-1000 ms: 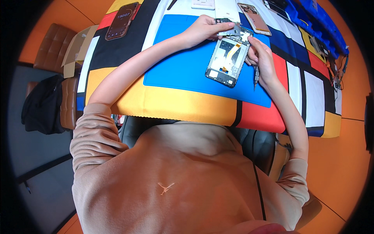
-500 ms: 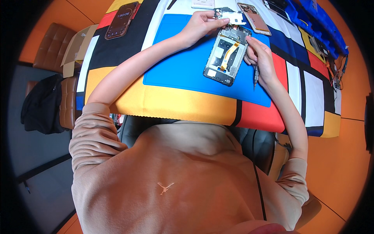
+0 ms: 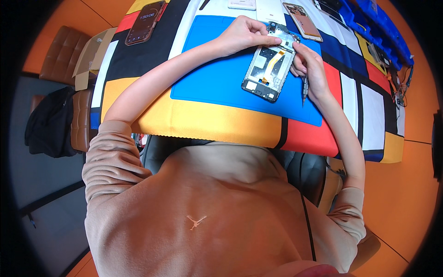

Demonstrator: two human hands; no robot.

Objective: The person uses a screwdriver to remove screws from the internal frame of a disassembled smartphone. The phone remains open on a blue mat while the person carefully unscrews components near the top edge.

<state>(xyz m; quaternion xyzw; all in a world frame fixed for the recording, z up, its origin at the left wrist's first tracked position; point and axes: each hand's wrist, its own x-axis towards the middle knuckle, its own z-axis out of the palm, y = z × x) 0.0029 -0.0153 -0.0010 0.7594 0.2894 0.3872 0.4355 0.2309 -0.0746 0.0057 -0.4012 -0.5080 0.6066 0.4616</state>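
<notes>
An opened phone (image 3: 258,87) with a yellow ribbon cable (image 3: 274,66) lies tilted on a blue mat (image 3: 207,64). My left hand (image 3: 244,34) pinches a thin silver-and-black cover plate (image 3: 284,36) between thumb and fingers. The plate sits over the phone's far end, hiding the parts beneath; whether it lies fully flat I cannot tell. At the phone's upper right edge, the fingertips of my right hand (image 3: 314,69) touch the plate or the frame. A slim screwdriver (image 3: 305,90) is tucked in that hand, its tip toward me.
A phone with a lit screen (image 3: 146,23) rests at the far left. Beyond the mat are another opened phone (image 3: 302,21), a white panel (image 3: 271,10) and a white device (image 3: 242,4). Blue parts bins (image 3: 376,34) and loose wires line the right side.
My left hand has moved slightly right and nearer, bringing the cover plate down over the phone's far end. The right hand stays at the phone's edge with the screwdriver.
</notes>
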